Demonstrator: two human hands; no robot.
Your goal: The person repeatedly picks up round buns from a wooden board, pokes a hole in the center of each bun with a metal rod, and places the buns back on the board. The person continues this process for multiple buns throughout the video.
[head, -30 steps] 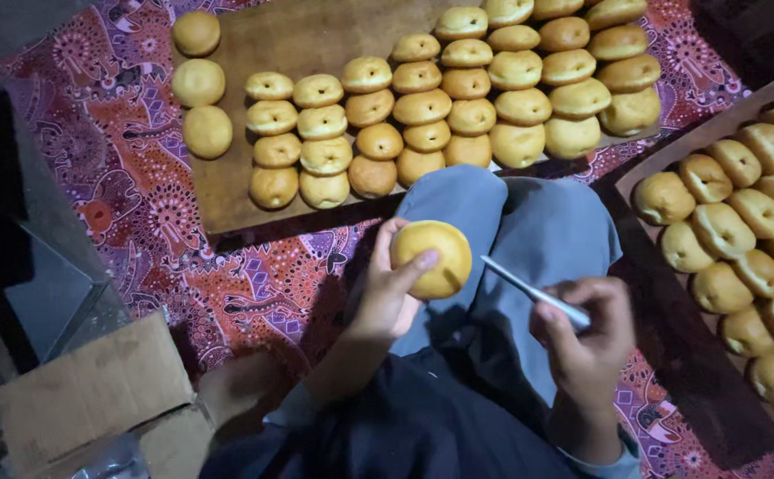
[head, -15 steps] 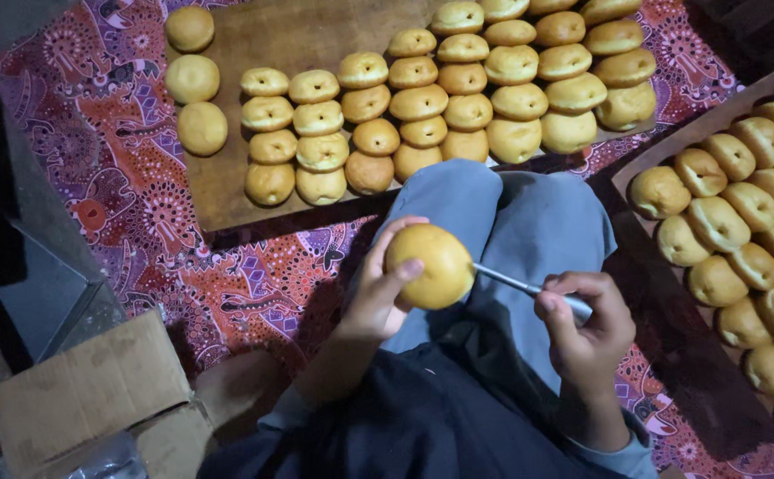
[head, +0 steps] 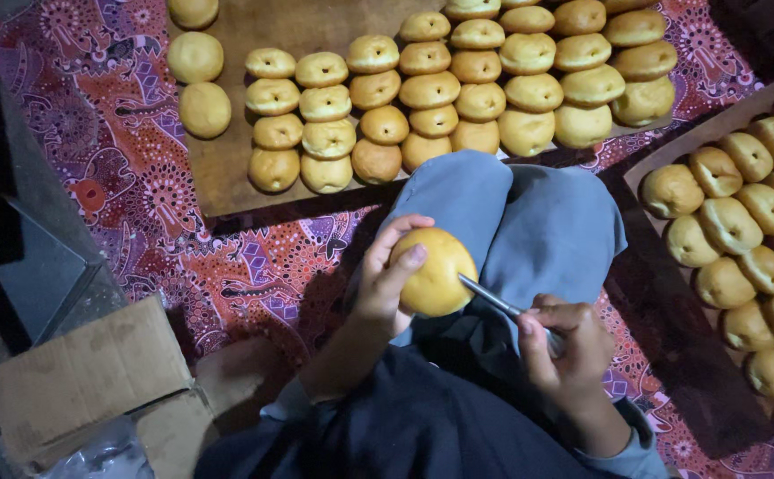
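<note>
- Bun (head: 436,273), round and golden, sits raised above the person's lap in blue-grey trousers (head: 529,222), between the two hands and touching both the left fingers and the tool's tip.
- Patterned cloth (head: 138,204) in red, orange and purple covers the floor under everything.
- Wooden board (head: 227,168) ahead of the knees carries rows of buns (many with a small hole in the top) (head: 431,89); a second tray (head: 662,293) of them lies to the right.
- Cardboard box (head: 85,381) lies at lower left.
- Left hand (head: 387,284) grasps the bun from its left side, thumb over the front.
- Right hand (head: 564,346) is clenched around a thin metal tool (head: 489,297), just right of and below the bun.
</note>
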